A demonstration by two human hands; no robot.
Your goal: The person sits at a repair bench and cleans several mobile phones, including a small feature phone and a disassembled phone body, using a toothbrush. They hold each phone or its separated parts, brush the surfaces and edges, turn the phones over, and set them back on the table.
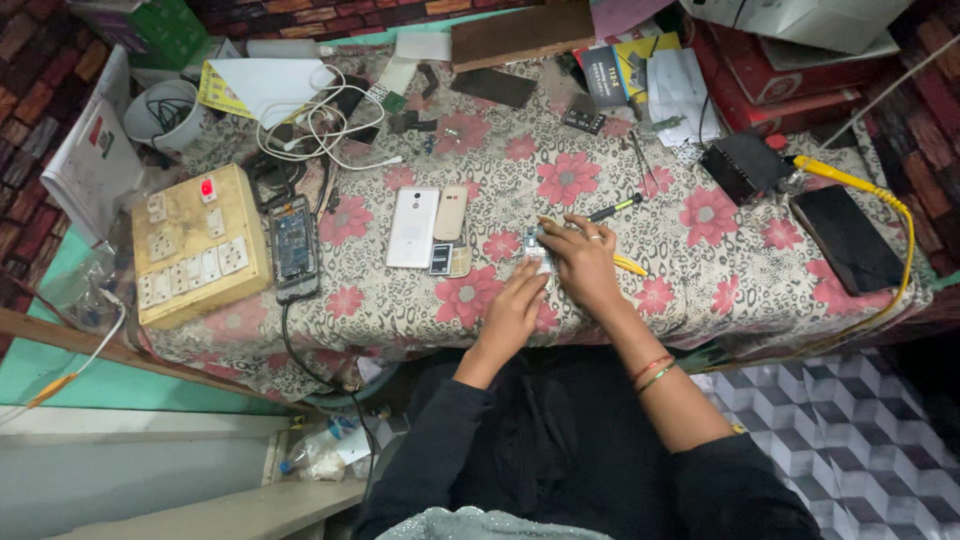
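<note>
Floral-cloth table carries a switchboard and a white phone back set aside leftward. Both hands meet at the near edge: left hand and right hand pinch a small phone part, steadying it against the cloth

Dim, perhaps overhead light; warped edges

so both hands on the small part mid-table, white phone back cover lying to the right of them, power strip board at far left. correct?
Not quite: in the head view the white phone back cover lies left of the hands, not right. Both the left hand and right hand are on the small part, and the power strip board is far left.
</note>
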